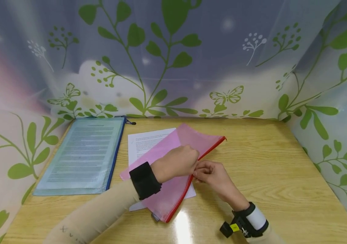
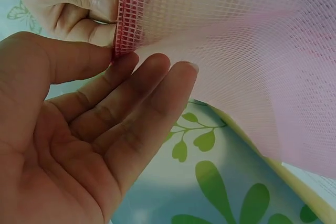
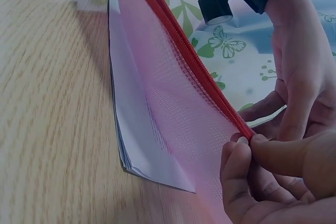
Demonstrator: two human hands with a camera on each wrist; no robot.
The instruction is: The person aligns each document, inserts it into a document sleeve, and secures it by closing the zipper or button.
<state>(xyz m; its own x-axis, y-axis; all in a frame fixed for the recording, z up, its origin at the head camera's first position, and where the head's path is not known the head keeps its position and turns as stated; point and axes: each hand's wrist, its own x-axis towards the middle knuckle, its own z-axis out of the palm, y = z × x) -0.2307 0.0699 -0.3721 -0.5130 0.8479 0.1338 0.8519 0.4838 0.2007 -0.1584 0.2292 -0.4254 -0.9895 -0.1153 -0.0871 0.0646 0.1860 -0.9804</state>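
Observation:
A pink mesh zip pouch with a red zipper lies slantwise over printed paper sheets, its zipper side lifted off the table. My left hand reaches across the pouch and pinches the zipper edge between thumb and fingertips, the other fingers stretched out in the left wrist view. Right beside it, my right hand pinches the same edge with thumb and curled index finger. In the right wrist view the zipper runs up from the fingertips; the zip's slider is hidden or too small to make out.
To the left lies a light-blue zip pouch with a printed document inside and a dark pull tab at its top corner. The wooden table is enclosed by a leaf-patterned cloth at the back and sides.

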